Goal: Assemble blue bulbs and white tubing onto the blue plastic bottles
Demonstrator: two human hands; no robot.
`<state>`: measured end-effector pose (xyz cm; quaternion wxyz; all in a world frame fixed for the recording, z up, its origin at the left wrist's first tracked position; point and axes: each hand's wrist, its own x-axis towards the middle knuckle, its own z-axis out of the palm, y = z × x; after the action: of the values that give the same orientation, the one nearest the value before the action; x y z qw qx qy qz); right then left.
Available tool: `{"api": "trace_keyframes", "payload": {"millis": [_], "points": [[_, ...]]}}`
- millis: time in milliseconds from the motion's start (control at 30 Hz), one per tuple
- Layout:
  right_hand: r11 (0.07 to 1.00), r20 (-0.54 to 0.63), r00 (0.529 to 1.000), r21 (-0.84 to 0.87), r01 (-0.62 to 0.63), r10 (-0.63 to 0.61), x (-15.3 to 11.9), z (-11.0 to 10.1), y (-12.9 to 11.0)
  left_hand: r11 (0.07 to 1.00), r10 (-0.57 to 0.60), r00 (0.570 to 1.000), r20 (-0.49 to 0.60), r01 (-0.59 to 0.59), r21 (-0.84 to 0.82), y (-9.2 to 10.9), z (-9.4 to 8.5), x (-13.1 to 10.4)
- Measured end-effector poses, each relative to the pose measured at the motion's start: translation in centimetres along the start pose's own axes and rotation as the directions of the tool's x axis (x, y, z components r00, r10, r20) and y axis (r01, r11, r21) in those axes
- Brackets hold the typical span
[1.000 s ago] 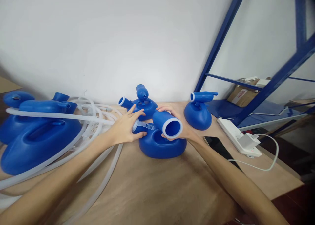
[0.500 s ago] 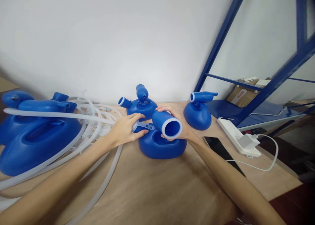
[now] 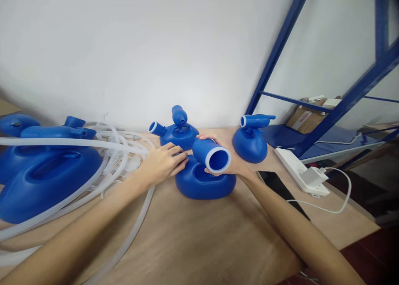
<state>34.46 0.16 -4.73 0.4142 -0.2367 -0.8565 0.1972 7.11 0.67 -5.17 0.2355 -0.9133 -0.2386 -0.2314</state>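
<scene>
A blue plastic urinal bottle [image 3: 205, 188] stands on the wooden table in front of me, with a hollow for a handle in its body. Its wide blue neck [image 3: 207, 150], ringed in white at the mouth, points towards me. My right hand [image 3: 229, 162] is wrapped round this neck from behind and from the right. My left hand [image 3: 163, 162] lies over the left end of the same bottle, its fingers curled down on it. The clear cap with a strap that was under this hand is hidden now.
Two more blue bottles stand by the wall, one behind the left hand [image 3: 177, 136] and one at the right [image 3: 249, 146]. Further blue bottles [image 3: 52, 181] and a heap of clear tubing [image 3: 124, 141] lie left. A phone [image 3: 280, 191] and a power strip [image 3: 301, 173] lie right, near a blue rack [image 3: 280, 48].
My left hand has turned over, its fingers closing across the bottle's left end and covering the clear cap and strap. The right hand keeps its hold on the neck.
</scene>
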Motion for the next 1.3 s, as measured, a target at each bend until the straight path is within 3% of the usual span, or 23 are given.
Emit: {"api": "trace_keyframes", "payload": {"millis": [233, 500, 667, 800, 867, 1167, 1300], "points": [[1.0, 0.002, 1.0, 0.003, 0.0, 0.0, 0.0, 0.0, -0.1, 0.999, 0.027, 0.998, 0.065, -0.026, -0.02, -0.3, -0.6, 0.0], [1.0, 0.01, 1.0, 0.008, 0.006, -0.006, 0.0, 0.0, 0.2, 0.99, -0.122, 0.989, 0.086, 0.127, -0.059, 0.7, -0.2, 1.1], [0.999, 0.011, 0.999, 0.0, -0.045, 0.045, 0.0, 0.0, 0.1, 0.981, -0.172, 0.984, -0.038, 0.168, -0.094, 1.2, 0.7, 0.9], [0.999, 0.012, 0.999, -0.001, -0.048, 0.048, 0.0, 0.0, 0.0, 0.991, -0.095, 0.977, -0.189, 0.074, -0.115, 1.2, 0.9, 0.5], [0.999, 0.011, 0.999, -0.002, -0.045, 0.045, 0.0, -0.1, 0.0, 0.994, -0.059, 0.978, -0.202, 0.038, -0.105, 1.1, 0.7, 0.5], [0.999, 0.017, 0.999, -0.021, -0.034, 0.034, -0.1, -0.1, -0.1, 0.993, -0.111, 0.992, -0.06, 0.109, -0.04, 1.3, 0.4, 0.9], [0.999, 0.015, 0.999, -0.038, -0.032, 0.033, 0.0, -0.1, -0.1, 0.992, -0.118, 0.991, 0.061, 0.12, -0.041, 0.9, -0.5, 0.8]]}}
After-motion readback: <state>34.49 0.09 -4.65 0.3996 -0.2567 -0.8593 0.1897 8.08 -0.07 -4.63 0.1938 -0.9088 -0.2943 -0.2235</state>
